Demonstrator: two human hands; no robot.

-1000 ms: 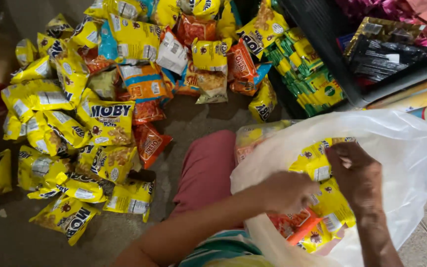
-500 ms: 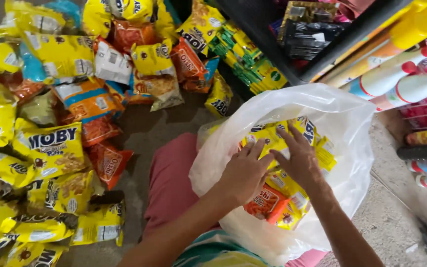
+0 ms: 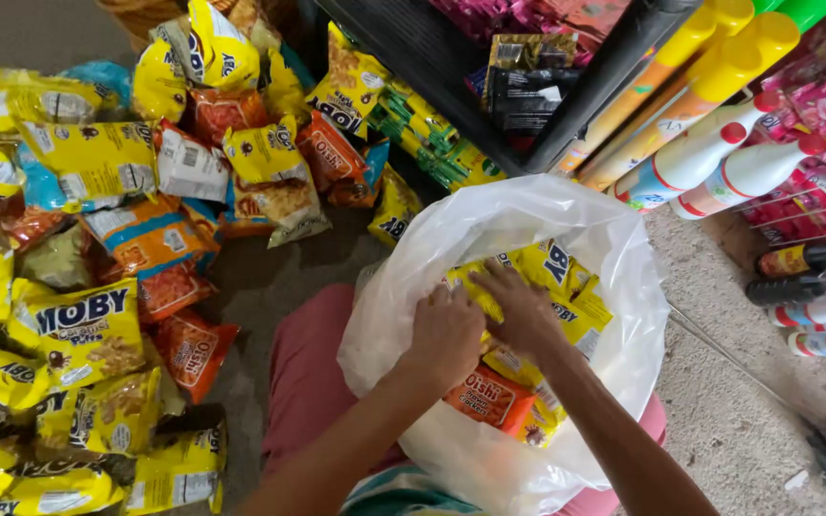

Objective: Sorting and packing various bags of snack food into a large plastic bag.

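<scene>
1 white plastic bag | left hand, right hand: fingers inside, grasp unclear | 1 orange packet

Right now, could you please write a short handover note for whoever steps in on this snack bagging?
Left hand: inside the white plastic bag, palm down on the yellow snack packets; its grip is hidden.
Right hand: beside it in the bag, pressing on the same packets.
In the bag: yellow packets and an orange packet, the bag resting on the lap.
Done: several packets are bagged.
Left: a large pile of snack packets lies on the floor to the left.
</scene>
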